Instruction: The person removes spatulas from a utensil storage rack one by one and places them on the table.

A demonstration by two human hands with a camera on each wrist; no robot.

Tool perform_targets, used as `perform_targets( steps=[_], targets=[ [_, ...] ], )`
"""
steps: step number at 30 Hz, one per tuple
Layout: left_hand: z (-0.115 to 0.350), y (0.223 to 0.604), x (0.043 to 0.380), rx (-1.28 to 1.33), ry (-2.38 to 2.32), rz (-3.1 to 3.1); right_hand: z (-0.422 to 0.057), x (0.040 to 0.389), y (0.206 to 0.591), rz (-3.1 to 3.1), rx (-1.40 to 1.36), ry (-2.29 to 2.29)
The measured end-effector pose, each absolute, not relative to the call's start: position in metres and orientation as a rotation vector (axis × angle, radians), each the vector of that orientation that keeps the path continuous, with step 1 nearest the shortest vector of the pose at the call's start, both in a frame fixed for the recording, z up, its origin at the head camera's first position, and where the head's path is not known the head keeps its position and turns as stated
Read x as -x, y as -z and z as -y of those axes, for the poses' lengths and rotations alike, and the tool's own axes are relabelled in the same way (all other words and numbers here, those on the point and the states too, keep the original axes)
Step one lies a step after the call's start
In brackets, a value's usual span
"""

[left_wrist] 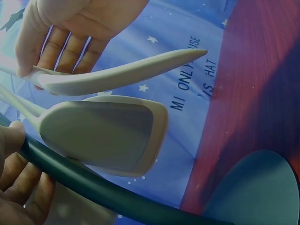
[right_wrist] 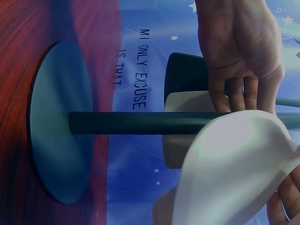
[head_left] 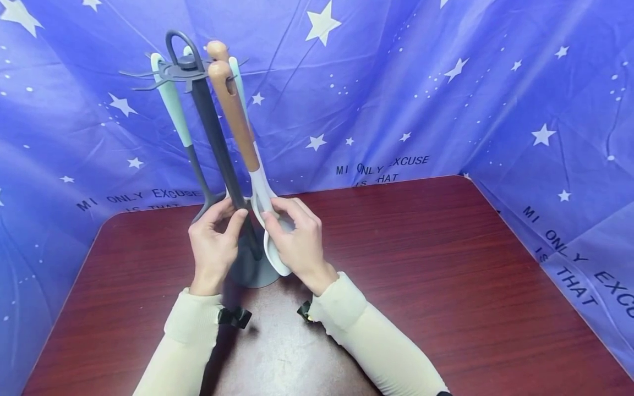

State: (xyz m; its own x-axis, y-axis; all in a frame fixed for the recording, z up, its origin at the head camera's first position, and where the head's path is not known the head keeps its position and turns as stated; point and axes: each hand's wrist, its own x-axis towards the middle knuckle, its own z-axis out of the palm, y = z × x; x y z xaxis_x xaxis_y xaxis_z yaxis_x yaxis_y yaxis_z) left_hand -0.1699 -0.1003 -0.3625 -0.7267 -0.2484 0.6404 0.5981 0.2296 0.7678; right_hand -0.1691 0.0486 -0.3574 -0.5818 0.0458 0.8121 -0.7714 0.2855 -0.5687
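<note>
A dark utensil stand holds several hanging kitchen tools; its pole (head_left: 210,121) rises from a round base (left_wrist: 260,192). My left hand (head_left: 215,239) grips the lower part of this pole. With thumb and fingers, my right hand (head_left: 299,236) holds a white spoon (right_wrist: 234,164) near its neck, below a brown handle (head_left: 238,124). The spoon's top end is up at the stand's hook ring (head_left: 180,71). Behind it hangs a pale flat-headed tool (left_wrist: 98,136). A mint-handled tool (head_left: 173,113) hangs on the left, its dark head partly hidden by my left hand.
The stand is on a dark red wooden table (head_left: 421,275). A blue star-printed cloth (head_left: 386,99) with lettering hangs behind and beside the table. Another brown handle (head_left: 218,50) and a second mint handle (head_left: 239,82) hang at the rack's right side.
</note>
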Motion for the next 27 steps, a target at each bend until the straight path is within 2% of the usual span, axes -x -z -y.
perform_targets(
  steps=[12, 22, 27],
  targets=[
    [0.095, 0.37, 0.173, 0.342, 1.597, 1.777, -0.054, 0.166, 0.358, 1.806, -0.645, -1.377],
    [0.08, 0.345, 0.163, 0.391, 1.604, 1.779, -0.062, 0.168, 0.353, 1.805, -0.624, -1.349],
    [0.083, 0.365, 0.167, 0.398, 1.63, 1.765, -0.066, 0.162, 0.356, 1.832, -0.615, -1.347]
  ],
)
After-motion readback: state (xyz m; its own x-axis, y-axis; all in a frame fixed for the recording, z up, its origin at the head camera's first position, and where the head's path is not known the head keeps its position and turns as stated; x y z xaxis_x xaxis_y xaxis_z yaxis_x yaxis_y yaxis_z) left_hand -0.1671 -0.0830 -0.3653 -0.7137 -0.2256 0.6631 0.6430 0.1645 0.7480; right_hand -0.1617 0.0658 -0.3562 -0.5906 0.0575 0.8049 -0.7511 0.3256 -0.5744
